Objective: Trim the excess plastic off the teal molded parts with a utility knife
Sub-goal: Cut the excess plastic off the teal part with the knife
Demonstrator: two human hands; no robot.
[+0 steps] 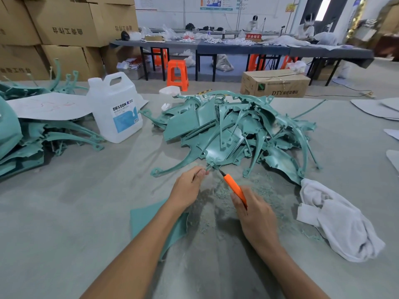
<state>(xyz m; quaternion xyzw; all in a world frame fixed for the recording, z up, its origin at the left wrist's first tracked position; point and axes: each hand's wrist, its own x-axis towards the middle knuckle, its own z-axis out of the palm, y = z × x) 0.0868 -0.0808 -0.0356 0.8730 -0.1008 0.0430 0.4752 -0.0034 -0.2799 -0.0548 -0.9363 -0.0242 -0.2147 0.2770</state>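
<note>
Fingertips (pixel 202 172) of left hand (pixel 187 187) pinch a small tab on the near edge of the teal curved molded plastic part (pixel 216 151), lying on the grey table (pixel 64 212) at the front of the heap of teal parts (pixel 248 124). Right hand (pixel 255 214) is curled round the orange-handled utility knife (pixel 235 188). Its long axis runs diagonally up-left, tip at the tab; contact can't be told. Tab sits between both hands, left nearer. Likely the cut should run clear of those fingertips.

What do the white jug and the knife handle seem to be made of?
The jug: probably translucent whitish plastic, semi-matte; its molded handle and cloudy walls suggest it. The utility knife handle: likely smooth orange plastic, judging by uniform bright colour.
</note>
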